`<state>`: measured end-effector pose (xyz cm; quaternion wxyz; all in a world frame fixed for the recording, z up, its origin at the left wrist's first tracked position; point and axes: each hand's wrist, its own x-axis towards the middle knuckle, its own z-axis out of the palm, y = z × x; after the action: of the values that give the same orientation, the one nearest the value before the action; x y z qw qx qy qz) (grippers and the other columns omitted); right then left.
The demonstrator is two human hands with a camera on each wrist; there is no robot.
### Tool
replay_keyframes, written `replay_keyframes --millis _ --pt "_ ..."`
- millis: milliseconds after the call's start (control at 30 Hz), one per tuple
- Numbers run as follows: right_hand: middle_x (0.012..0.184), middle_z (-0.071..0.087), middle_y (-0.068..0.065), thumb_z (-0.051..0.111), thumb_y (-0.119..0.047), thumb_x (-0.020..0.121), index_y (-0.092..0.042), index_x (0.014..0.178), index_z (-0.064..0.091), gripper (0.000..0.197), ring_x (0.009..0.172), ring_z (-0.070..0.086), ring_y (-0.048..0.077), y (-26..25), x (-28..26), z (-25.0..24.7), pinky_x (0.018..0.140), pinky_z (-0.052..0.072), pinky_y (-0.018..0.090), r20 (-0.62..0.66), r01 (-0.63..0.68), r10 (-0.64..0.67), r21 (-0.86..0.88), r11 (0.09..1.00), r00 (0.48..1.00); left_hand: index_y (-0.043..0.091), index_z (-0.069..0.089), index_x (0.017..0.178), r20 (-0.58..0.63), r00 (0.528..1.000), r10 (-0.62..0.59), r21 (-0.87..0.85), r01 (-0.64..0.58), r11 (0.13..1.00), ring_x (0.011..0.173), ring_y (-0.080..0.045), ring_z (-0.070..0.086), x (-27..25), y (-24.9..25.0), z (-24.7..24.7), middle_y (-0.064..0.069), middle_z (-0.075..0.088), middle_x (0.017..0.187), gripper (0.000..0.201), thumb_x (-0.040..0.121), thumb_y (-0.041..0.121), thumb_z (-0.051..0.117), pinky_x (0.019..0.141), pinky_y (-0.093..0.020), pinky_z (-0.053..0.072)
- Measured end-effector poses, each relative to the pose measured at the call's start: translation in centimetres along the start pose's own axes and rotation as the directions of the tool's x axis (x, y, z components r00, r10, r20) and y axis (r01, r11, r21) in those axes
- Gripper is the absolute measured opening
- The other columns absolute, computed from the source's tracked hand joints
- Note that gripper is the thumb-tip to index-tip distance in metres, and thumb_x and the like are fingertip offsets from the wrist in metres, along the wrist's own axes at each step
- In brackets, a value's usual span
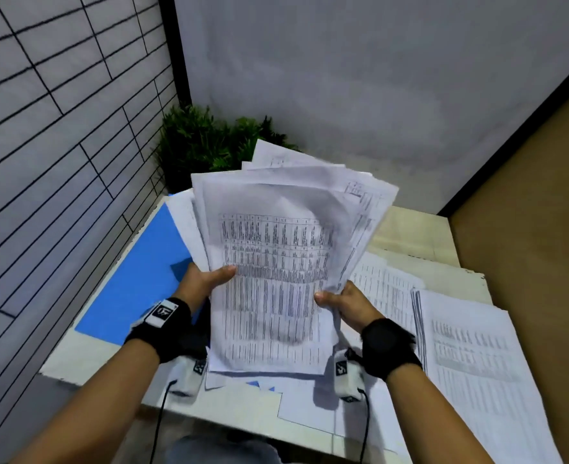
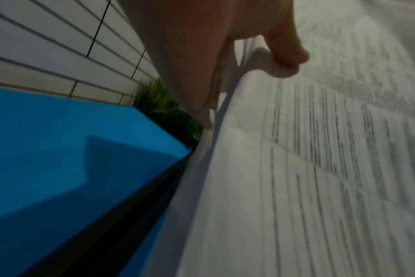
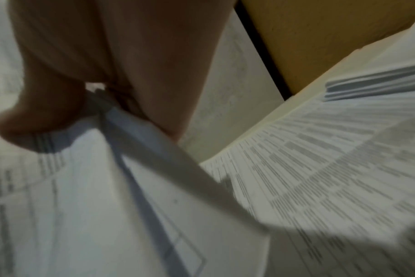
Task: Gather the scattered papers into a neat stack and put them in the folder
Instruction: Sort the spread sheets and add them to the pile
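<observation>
A fanned bundle of printed papers (image 1: 273, 262) is held up above the table by both hands. My left hand (image 1: 206, 279) grips its left edge, thumb on the top sheet and fingers behind. My right hand (image 1: 340, 301) pinches the right edge the same way. In the left wrist view the left hand's thumb (image 2: 287, 50) presses the papers (image 2: 320, 168). The right wrist view shows the right thumb (image 3: 40, 116) on the bundle (image 3: 71, 206). An open blue folder (image 1: 139, 279) lies flat on the table under and left of the bundle. More printed sheets (image 1: 477, 363) lie on the table at the right.
The white table (image 1: 85, 360) stands in a corner: a tiled wall (image 1: 48, 128) on the left, a plain white wall behind. A green plant (image 1: 202, 142) sits at the back left. A tan panel (image 1: 537, 202) borders the right side. Loose sheets (image 1: 309, 410) overhang the near edge.
</observation>
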<state>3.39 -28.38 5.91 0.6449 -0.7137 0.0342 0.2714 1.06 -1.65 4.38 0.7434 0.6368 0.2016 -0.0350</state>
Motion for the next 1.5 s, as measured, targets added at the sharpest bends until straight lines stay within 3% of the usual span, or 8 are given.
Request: replay_keyframes --millis 133,333,533,667,800,967,1200,1500 --pt "0.057 0.064 -0.006 0.066 0.002 0.078 -0.008 0.068 0.059 0.017 0.051 0.062 0.0 -2.1 -0.6 -0.2 0.06 0.05 0.013 -0.082 0.102 -0.099 0.033 0.994 0.992 0.012 0.059 0.103 0.155 0.985 0.079 -0.005 -0.079 0.997 0.074 -0.007 0.07 -0.8 3.9 0.6 -0.013 0.067 0.103 0.075 0.04 0.038 0.088 0.081 -0.031 0.057" --pt "0.093 0.065 -0.009 0.067 0.005 0.077 -0.015 0.101 0.058 0.032 0.076 0.066 -0.008 -4.1 -1.7 -0.7 0.067 0.051 0.005 -0.201 0.29 -0.272 0.066 0.955 0.941 0.028 0.06 0.097 0.233 0.958 0.17 0.094 -0.197 0.976 0.095 -0.007 0.061 -3.0 7.0 1.3 0.009 0.065 0.096 0.094 0.012 0.062 0.083 0.092 -0.03 0.047" --pt "0.092 0.067 -0.005 0.067 0.008 0.075 -0.023 0.087 0.063 0.033 0.078 0.066 -0.006 -4.1 -2.0 -0.1 0.088 0.053 0.025 -0.217 0.315 -0.298 0.046 0.948 0.93 0.026 0.058 0.09 0.266 0.956 0.123 0.093 -0.152 0.984 0.084 0.001 0.062 -2.6 5.7 2.1 0.007 0.064 0.092 0.094 0.006 0.058 0.083 0.081 -0.021 0.054" --pt "0.092 0.067 -0.003 0.066 0.008 0.076 -0.024 0.09 0.061 0.035 0.084 0.066 0.002 -4.2 -2.2 -0.2 0.075 0.056 0.017 -0.205 0.344 -0.327 0.054 0.937 0.922 0.008 0.056 0.106 0.223 0.966 0.132 0.107 -0.159 0.982 0.107 -0.026 0.06 -2.0 5.6 2.5 0.003 0.063 0.094 0.074 0.041 0.024 0.089 0.08 -0.025 0.056" --pt "0.095 0.067 -0.006 0.067 0.007 0.075 -0.026 0.094 0.061 0.039 0.083 0.066 -0.003 -4.4 -2.8 -0.9 0.076 0.055 0.015 -0.104 0.336 -0.333 0.022 0.941 0.937 0.023 0.032 0.135 0.263 0.921 0.286 0.045 -0.308 0.95 0.096 0.005 0.054 -1.7 6.4 2.5 0.017 0.053 0.113 0.104 0.046 0.019 0.086 0.069 -0.003 0.05" --pt "0.09 0.07 -0.007 0.069 0.003 0.075 -0.021 0.091 0.064 0.03 0.083 0.068 0.004 -6.2 -3.5 -1.3 0.073 0.056 0.016 -0.21 0.428 -0.414 0.027 0.903 0.886 0.024 0.062 0.083 0.163 0.941 0.298 0.053 -0.31 0.949 0.083 -0.005 0.068 -2.5 7.0 3.1 0.015 0.072 0.072 0.031 0.062 0.009 0.079 0.076 -0.02 0.057" --pt "0.099 0.07 -0.003 0.078 -0.02 0.065 -0.024 0.101 0.062 0.04 0.095 0.068 0.012 -5.3 -3.6 -0.9 0.087 0.055 0.027 -0.28 0.413 -0.388 0.032 0.91 0.878 0.026 0.058 0.091 0.318 0.909 0.268 0.052 -0.299 0.953 0.08 0.001 0.068 -2.7 5.9 3.6 0.011 0.073 0.08 0.083 0.02 0.063 0.082 0.068 -0.011 0.054" --pt "0.084 0.069 -0.006 0.077 -0.007 0.064 -0.011 0.097 0.061 0.037 0.077 0.067 0.002 -7.1 -4.6 -1.3 0.07 0.055 0.017 -0.354 0.549 -0.494 0.069 0.833 0.794 0.032 0.063 0.092 0.386 0.848 0.364 -0.036 -0.38 0.924 0.084 0.006 0.066 -3.8 8.1 4.5 0.021 0.074 0.084 0.069 0.03 0.054 0.084 0.069 -0.009 0.052"
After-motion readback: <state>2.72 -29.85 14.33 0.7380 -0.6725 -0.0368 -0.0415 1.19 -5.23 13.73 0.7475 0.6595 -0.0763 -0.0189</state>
